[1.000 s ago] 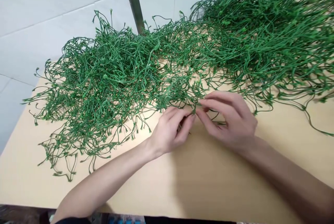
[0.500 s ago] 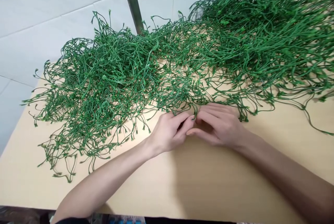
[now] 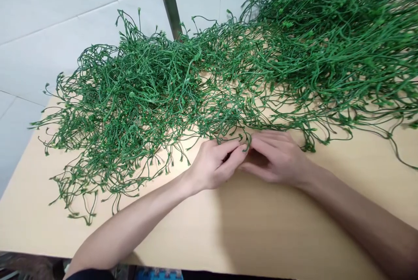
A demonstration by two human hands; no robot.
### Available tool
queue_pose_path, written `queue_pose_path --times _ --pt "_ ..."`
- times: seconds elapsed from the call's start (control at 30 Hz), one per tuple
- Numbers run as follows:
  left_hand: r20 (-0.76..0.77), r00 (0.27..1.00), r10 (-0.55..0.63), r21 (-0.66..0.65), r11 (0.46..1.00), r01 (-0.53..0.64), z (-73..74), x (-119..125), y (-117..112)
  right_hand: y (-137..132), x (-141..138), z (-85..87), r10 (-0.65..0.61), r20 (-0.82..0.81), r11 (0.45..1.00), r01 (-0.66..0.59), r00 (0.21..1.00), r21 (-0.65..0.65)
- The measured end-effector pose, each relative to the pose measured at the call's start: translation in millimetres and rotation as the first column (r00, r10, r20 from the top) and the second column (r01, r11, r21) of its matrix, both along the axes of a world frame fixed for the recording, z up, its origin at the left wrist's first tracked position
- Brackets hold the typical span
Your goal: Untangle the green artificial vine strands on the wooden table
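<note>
Close together at the near edge of the green heap, my left hand (image 3: 217, 162) and my right hand (image 3: 277, 156) meet with fingertips almost touching. A thin green plastic stem (image 3: 247, 140) curls up between them, pinched by the left thumb and forefinger. My right hand's fingers are curved and closed around the same spot; their tips are partly hidden behind the left ones. Just beyond the hands lies a tangled pile of green artificial plant stems (image 3: 146, 79) with small tufted tips.
A thicker bundle of long green stems (image 3: 342, 40) spreads over the back right. Everything lies on a pale wooden table (image 3: 183, 232). Behind it stand a tiled wall (image 3: 65, 1) and a metal post (image 3: 168, 1). Something blue (image 3: 158, 274) shows below the front edge.
The left thumb and forefinger have shifted slightly right, nearer the right hand, and the stem between them shows more. The whole view has moved a little.
</note>
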State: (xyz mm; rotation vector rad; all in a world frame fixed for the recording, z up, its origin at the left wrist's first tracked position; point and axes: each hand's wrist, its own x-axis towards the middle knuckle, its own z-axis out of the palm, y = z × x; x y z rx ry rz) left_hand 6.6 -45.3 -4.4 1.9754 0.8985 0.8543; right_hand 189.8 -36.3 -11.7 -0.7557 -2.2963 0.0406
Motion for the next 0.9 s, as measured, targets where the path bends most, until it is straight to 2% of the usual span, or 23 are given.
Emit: queue_pose_path --times 0.17,0.27,0.4,0.47,0.57,0.67,0.8,0.9 --pt "0.02 0.999 0.039 -0.057 0.998 -0.038 3.8 -1.1 -0.3 -3.1 -5.3 -4.0 -0.084 -0.075 0.996 0.084 0.994 -0.001" --pt "0.026 0.998 0.062 -0.047 0.997 -0.061 3.2 -2.2 -0.7 -5.4 -6.7 -4.9 -0.108 -0.12 0.994 0.109 0.987 -0.002" --pt "-0.097 0.994 0.052 0.02 0.999 -0.051 3.4 -2.0 -1.6 -6.5 -4.0 -6.6 -0.165 -0.174 0.983 0.148 0.971 -0.106" --pt "-0.169 0.985 0.028 0.066 0.998 -0.017 4.7 -1.1 -2.2 -5.4 -1.6 -7.4 -0.14 -0.142 0.98 0.117 0.98 -0.159" --pt "-0.218 0.976 0.026 0.09 0.996 -0.006 6.7 -0.4 -2.8 -3.7 -0.1 -7.3 -0.04 -0.074 0.999 0.039 0.996 -0.022" --pt "-0.245 0.969 0.029 0.057 0.998 -0.015 8.4 -1.6 -2.9 -4.2 -1.7 -6.2 -0.062 -0.088 0.989 0.073 0.994 0.128" --pt "-0.187 0.982 0.0 -0.035 0.999 -0.006 10.1 -4.9 -2.1 -5.4 -4.2 -6.2 -0.124 -0.151 0.987 0.138 0.981 0.086" --pt "-0.142 0.99 0.012 -0.052 0.998 -0.02 9.7 -5.9 -1.7 -4.6 -5.4 -7.3 -0.148 -0.175 0.988 0.155 0.973 0.026"
